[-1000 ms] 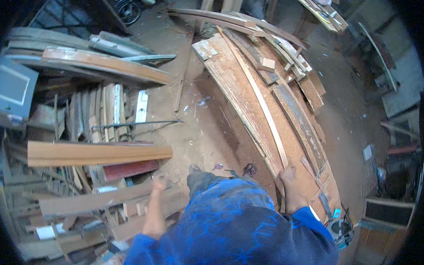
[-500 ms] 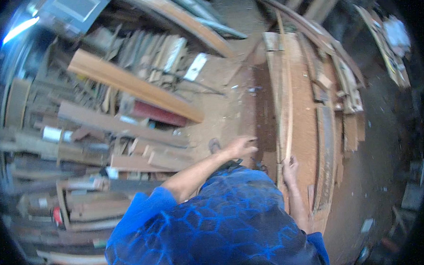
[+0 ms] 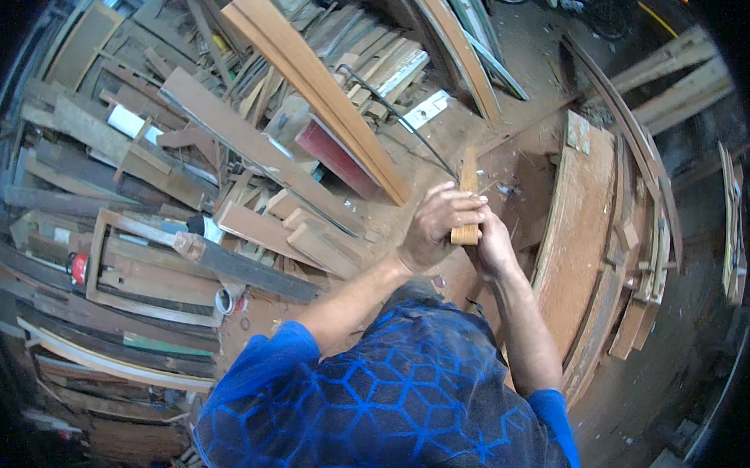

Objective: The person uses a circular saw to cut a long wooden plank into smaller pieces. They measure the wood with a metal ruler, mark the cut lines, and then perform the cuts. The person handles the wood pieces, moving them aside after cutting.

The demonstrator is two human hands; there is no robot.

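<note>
A narrow, light-brown wooden strip (image 3: 468, 176) points away from me, foreshortened, in front of my body. My left hand (image 3: 433, 231) wraps over the strip near its close end, fingers across the top. From the other side my right hand (image 3: 494, 250) grips the same end, its fingers partly hidden behind the wood and the left hand. The strip's squared end sticks out between the two hands. To the right of them lies the sawdust-covered workbench (image 3: 572, 250).
Leaning planks, including a long orange-brown board (image 3: 319, 94), crowd the left side. A wooden frame (image 3: 96, 256) and a white cup-like container (image 3: 227, 301) are there too. Curved timber (image 3: 630, 143) lies along the bench's far edge. A motorbike (image 3: 587, 3) stands at the back.
My right hand has lifted the strip off the bench and swung it left. My left hand, empty before, has closed on it. The view has turned, so the bench sits further right.
</note>
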